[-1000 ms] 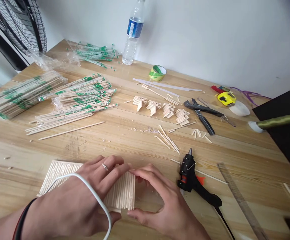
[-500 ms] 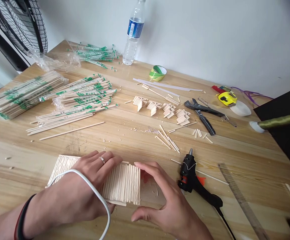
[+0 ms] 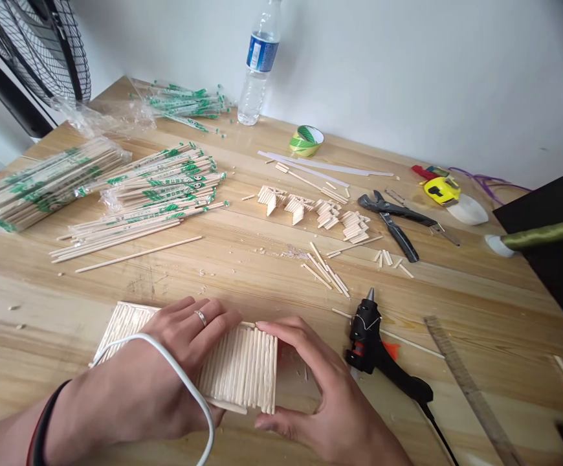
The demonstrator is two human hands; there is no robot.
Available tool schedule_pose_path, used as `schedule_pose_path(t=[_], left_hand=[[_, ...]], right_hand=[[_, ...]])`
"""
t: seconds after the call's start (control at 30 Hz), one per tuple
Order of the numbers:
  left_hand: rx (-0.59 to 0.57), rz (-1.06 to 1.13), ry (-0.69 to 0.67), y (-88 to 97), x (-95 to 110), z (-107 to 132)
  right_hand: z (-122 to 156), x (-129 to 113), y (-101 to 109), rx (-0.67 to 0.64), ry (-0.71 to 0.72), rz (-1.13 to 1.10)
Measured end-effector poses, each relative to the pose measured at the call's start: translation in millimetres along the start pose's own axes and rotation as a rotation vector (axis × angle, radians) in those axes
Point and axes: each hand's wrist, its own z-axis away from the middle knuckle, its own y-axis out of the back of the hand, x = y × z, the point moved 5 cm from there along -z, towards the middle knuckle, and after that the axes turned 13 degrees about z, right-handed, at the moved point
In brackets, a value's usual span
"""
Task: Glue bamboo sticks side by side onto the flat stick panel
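A flat panel of pale wooden sticks glued side by side [image 3: 242,369] lies on the table's near edge. My left hand [image 3: 165,369] rests flat on top of it, fingers spread, a ring on one finger, a white cable looped over the wrist. My right hand [image 3: 320,395] cups the panel's right edge, with the forefinger on its far corner and the thumb at its near corner. A black hot glue gun [image 3: 373,340] lies just right of my right hand.
Bundles of wrapped chopsticks [image 3: 160,188] and loose sticks lie at the left. Cut stick pieces [image 3: 320,213], black pliers [image 3: 393,223], a tape roll [image 3: 305,140], a water bottle [image 3: 258,65], a yellow tape measure [image 3: 439,190] and a metal ruler [image 3: 466,388] are spread about. A fan [image 3: 43,45] stands far left.
The stick panel has slid a little to the right under my left hand. My right hand has closed in on its right edge.
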Motion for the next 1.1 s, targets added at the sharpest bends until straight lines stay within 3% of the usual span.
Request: schedule_pose_path(t=[0.5, 0.8, 0.9, 1.1], left_hand=[[-0.051, 0.038, 0.045, -6.8, -7, 5], [-0.059, 0.027, 0.065, -6.6, -10, 4], [-0.098, 0.050, 0.097, -9.7, -12, 3], [-0.206, 0.112, 0.201, -13.8, -18, -1]], right_hand=[[-2, -2, 3, 0.046, 0.031, -0.007], [-3, 5, 5, -0.018, 0.008, -0.035], [-3, 9, 12, 0.086, -0.038, -0.103], [0, 24, 43, 0.511, -0.107, -0.196]])
